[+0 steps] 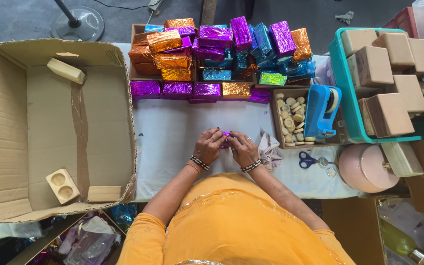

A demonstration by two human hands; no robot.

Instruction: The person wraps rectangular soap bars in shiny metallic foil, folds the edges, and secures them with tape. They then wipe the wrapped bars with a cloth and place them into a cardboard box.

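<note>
Both hands meet at the table's near edge. Left hand point(208, 146) and right hand point(242, 148) pinch a small purple foil-wrapped piece point(226, 139) between the fingertips; the fingers are curled tight on it, and most of it is hidden.

Progress, judged from the layout: beyond the fingers sits a large heap of wrapped blocks point(217, 51) in crinkled metallic foil of purple, orange, blue and green, so much wrapping appears done. To the right of the fingers, a teal crate point(342, 93) holds plain tan blocks point(391, 73), matte and square-edged, apparently left to wrap.

Just right of the right hand: a crumpled cloth point(271, 149), a small tray of pale round discs point(292, 120), a blue tape dispenser point(322, 110), scissors point(309, 159).

Left of the fingers: an open cardboard box point(6, 132) with a few pale wooden pieces. White table cover point(172, 127) underneath.
</note>
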